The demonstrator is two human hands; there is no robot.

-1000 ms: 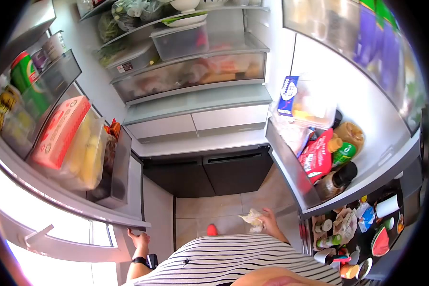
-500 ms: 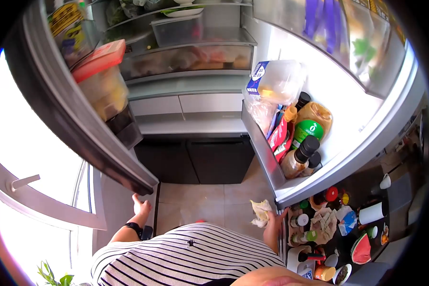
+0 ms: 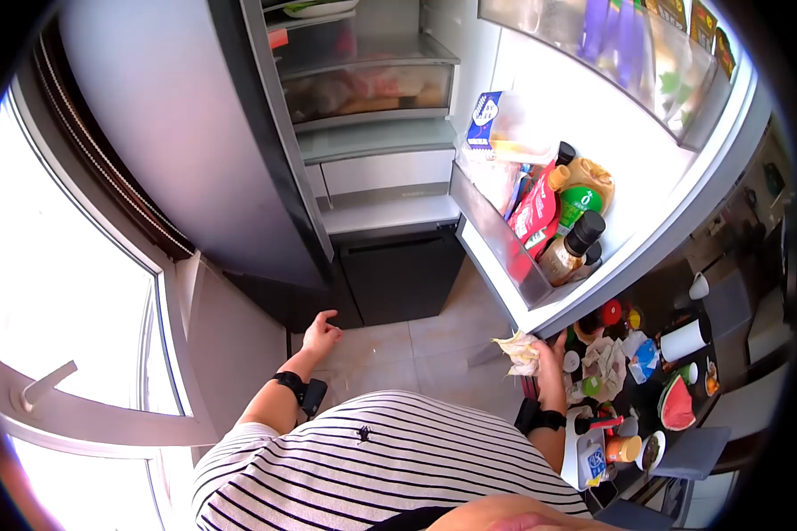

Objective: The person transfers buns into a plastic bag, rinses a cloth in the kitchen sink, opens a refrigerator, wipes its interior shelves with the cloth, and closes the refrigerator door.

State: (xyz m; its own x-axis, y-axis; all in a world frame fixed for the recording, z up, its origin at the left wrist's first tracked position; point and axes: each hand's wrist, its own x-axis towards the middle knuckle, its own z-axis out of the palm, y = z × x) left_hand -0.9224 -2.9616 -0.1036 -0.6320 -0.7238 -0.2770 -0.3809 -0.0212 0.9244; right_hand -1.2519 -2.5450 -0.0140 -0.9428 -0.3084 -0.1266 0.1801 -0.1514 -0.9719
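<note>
My left hand [image 3: 321, 336] is near the lower edge of the left fridge door [image 3: 266, 150], empty, with its fingers apart and the index finger stretched out. A small gap seems to lie between hand and door. My right hand [image 3: 551, 356] is closed on a crumpled whitish-yellow cloth [image 3: 519, 354], beside the lower corner of the right fridge door [image 3: 540, 316]. Whether its fingers touch that door I cannot tell. The right door stands wide open; the left one covers part of the fridge interior.
Bottles, a red pouch [image 3: 537, 212] and a clear plastic box [image 3: 518, 133] fill the right door shelf. Below the shelves are dark lower drawers [image 3: 398, 279]. At right, a cluttered dark table holds a watermelon piece [image 3: 677, 405] and jars. A window [image 3: 71, 265] is on the left.
The left door has swung inward, hiding its shelves and part of the interior. My left hand has moved right and up; my right hand, with the cloth, has moved up and right.
</note>
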